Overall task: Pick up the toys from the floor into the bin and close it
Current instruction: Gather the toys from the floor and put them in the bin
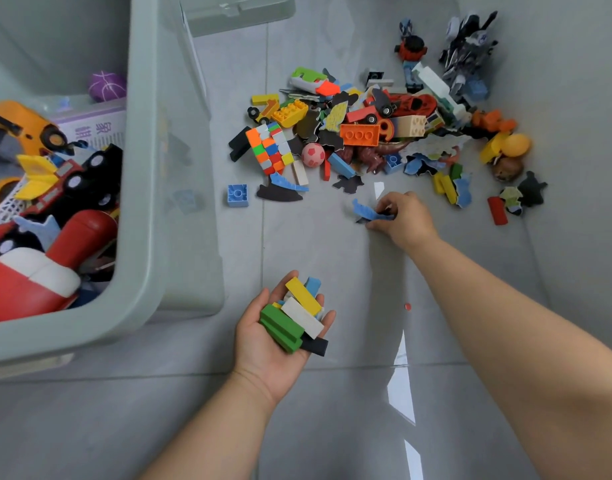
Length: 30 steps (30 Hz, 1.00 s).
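Observation:
A grey-green bin [148,202] stands at the left, holding toy cars, a red and white toy and a purple ball. My left hand [263,344] lies palm up near the bin's corner and cradles a stack of blocks [297,317], green, white, yellow, blue and black. Further right, my right hand [405,216] pinches a blue foam piece [366,211] just above the floor. Beyond it lies the toy pile [366,129]: bricks, a colour cube [270,147], a pink ball [312,154], cars, robots and puzzle pieces.
A lone blue brick [237,195] sits on the tiles between bin and pile. The bin's lid [238,12] rests at the top, behind the bin. A red block [497,210] and dark foam pieces lie at the right. Grey floor tiles [332,410] spread beneath my arms.

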### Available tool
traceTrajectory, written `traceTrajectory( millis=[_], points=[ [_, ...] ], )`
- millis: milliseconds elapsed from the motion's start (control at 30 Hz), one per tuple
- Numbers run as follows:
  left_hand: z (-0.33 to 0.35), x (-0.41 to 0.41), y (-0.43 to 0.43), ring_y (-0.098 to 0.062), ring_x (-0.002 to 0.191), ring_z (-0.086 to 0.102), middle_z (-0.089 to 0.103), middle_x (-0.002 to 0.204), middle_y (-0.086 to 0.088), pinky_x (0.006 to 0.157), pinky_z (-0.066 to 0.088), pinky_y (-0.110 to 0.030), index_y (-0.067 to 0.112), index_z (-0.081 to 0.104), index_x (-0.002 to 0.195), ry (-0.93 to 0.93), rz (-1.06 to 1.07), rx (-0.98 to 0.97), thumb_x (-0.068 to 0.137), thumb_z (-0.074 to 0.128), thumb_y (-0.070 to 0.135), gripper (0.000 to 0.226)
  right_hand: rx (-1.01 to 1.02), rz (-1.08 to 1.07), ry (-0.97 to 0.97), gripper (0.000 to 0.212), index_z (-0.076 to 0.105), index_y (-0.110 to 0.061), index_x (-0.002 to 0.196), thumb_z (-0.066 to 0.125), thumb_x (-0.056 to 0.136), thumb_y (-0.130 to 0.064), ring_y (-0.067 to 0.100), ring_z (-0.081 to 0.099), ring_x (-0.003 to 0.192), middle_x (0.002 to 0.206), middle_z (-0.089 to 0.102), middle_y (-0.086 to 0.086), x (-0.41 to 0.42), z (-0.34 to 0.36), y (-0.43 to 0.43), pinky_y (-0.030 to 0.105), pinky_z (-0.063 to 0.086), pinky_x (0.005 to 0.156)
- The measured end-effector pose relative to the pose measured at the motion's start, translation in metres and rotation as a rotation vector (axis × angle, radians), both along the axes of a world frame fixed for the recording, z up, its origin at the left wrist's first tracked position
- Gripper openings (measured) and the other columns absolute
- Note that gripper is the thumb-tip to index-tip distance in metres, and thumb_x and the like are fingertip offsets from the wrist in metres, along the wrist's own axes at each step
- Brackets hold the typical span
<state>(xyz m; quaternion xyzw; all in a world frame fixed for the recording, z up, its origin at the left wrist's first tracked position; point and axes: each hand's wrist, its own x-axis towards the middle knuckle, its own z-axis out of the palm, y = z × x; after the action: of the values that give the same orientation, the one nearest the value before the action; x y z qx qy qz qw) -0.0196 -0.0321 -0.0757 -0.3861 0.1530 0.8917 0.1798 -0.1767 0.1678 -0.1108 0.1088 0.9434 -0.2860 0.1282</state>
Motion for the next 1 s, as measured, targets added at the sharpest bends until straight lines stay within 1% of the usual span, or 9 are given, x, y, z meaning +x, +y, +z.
traceTrajectory(
  millis=[167, 233, 300, 433, 533, 633, 767, 867, 1000],
  points=[
    [0.024, -0.010, 0.014, -0.027, 0.090, 0.061, 0.064, 0.102, -0.013, 0.076, 0.050, -0.045, 0.015, 0.066, 0.105, 0.042, 0.015, -0.062, 0.095, 0.036, 0.036, 0.038, -0.444, -0.173, -0.028, 0.021, 0.054, -0.020, 0.079, 0.074, 0.077, -0.028, 0.016, 0.045, 0.065, 0.076, 0.052, 0.003, 0.043, 0.052, -0.020, 0.026, 0.038, 0.052],
    [0.044, -0.018, 0.022, -0.027, 0.086, 0.061, 0.064, 0.099, -0.013, 0.074, 0.051, -0.043, 0.015, 0.065, 0.104, 0.083, 0.044, -0.091, 0.095, 0.037, 0.036, 0.036, -0.700, -0.117, -0.021, 0.014, 0.057, -0.021, 0.089, 0.067, 0.082, -0.028, 0.016, 0.050, 0.078, 0.084, 0.057, 0.006, 0.067, 0.091, -0.033, 0.039, 0.050, 0.076],
    [0.073, -0.029, 0.032, -0.026, 0.082, 0.061, 0.065, 0.095, -0.012, 0.073, 0.052, -0.040, 0.017, 0.065, 0.104, 0.145, 0.065, -0.115, 0.095, 0.037, 0.037, 0.035, -0.906, -0.021, 0.023, 0.016, 0.058, -0.027, 0.103, 0.058, 0.087, -0.027, 0.010, 0.056, 0.100, 0.106, 0.064, 0.000, 0.090, 0.130, -0.047, 0.034, 0.047, 0.096],
    [0.151, -0.052, 0.035, -0.022, 0.084, 0.064, 0.069, 0.092, -0.004, 0.074, 0.048, -0.031, 0.022, 0.063, 0.099, 0.361, 0.083, -0.184, 0.092, 0.040, 0.037, 0.029, -0.971, 0.142, 0.297, 0.032, 0.048, -0.024, 0.122, 0.049, 0.092, -0.014, -0.006, 0.054, 0.111, 0.116, 0.061, -0.019, 0.108, 0.198, -0.083, 0.016, 0.044, 0.094],
    [0.208, -0.069, 0.002, -0.019, 0.081, 0.067, 0.070, 0.087, -0.005, 0.076, 0.054, -0.028, 0.018, 0.061, 0.097, 0.520, 0.074, -0.286, 0.095, 0.035, 0.039, 0.033, -0.968, 0.228, 0.461, 0.035, 0.045, -0.029, 0.118, 0.043, 0.088, -0.011, -0.007, 0.052, 0.106, 0.113, 0.056, -0.013, 0.096, 0.241, -0.126, 0.012, 0.041, 0.094],
    [0.243, -0.081, -0.059, -0.017, 0.068, 0.069, 0.070, 0.078, -0.005, 0.060, 0.057, -0.024, 0.017, 0.059, 0.100, 0.552, 0.092, -0.435, 0.095, 0.036, 0.044, 0.035, -1.080, 0.293, 0.476, 0.032, 0.046, -0.030, 0.118, 0.041, 0.089, -0.016, -0.001, 0.052, 0.101, 0.108, 0.056, -0.005, 0.080, 0.269, -0.188, 0.017, 0.042, 0.095],
    [0.244, -0.071, -0.146, -0.026, 0.102, 0.065, 0.066, 0.115, -0.013, 0.087, 0.050, -0.037, 0.015, 0.057, 0.119, 0.394, 0.228, -0.494, 0.095, 0.037, 0.048, 0.045, -1.170, 0.191, 0.163, 0.017, 0.053, -0.033, 0.106, 0.044, 0.096, -0.022, 0.004, 0.055, 0.098, 0.100, 0.059, -0.012, 0.070, 0.257, -0.280, 0.022, 0.042, 0.092],
    [0.224, -0.067, -0.197, -0.028, 0.096, 0.062, 0.062, 0.114, -0.015, 0.079, 0.048, -0.037, 0.015, 0.057, 0.118, 0.281, 0.251, -0.513, 0.095, 0.034, 0.050, 0.048, -1.081, -0.004, -0.168, 0.020, 0.054, -0.025, 0.086, 0.045, 0.086, -0.043, 0.023, 0.060, 0.100, 0.097, 0.061, 0.002, 0.056, 0.227, -0.338, 0.037, 0.047, 0.090],
    [0.202, -0.071, -0.244, -0.031, 0.127, 0.046, 0.052, 0.135, -0.013, 0.108, 0.031, -0.050, 0.017, 0.050, 0.133, 0.151, 0.181, -0.557, 0.092, 0.028, 0.060, 0.063, -1.042, -0.187, -0.372, 0.029, 0.052, -0.010, 0.102, 0.037, 0.096, -0.034, 0.026, 0.054, 0.089, 0.095, 0.054, 0.012, 0.038, 0.207, -0.363, 0.037, 0.048, 0.083]
  ],
)
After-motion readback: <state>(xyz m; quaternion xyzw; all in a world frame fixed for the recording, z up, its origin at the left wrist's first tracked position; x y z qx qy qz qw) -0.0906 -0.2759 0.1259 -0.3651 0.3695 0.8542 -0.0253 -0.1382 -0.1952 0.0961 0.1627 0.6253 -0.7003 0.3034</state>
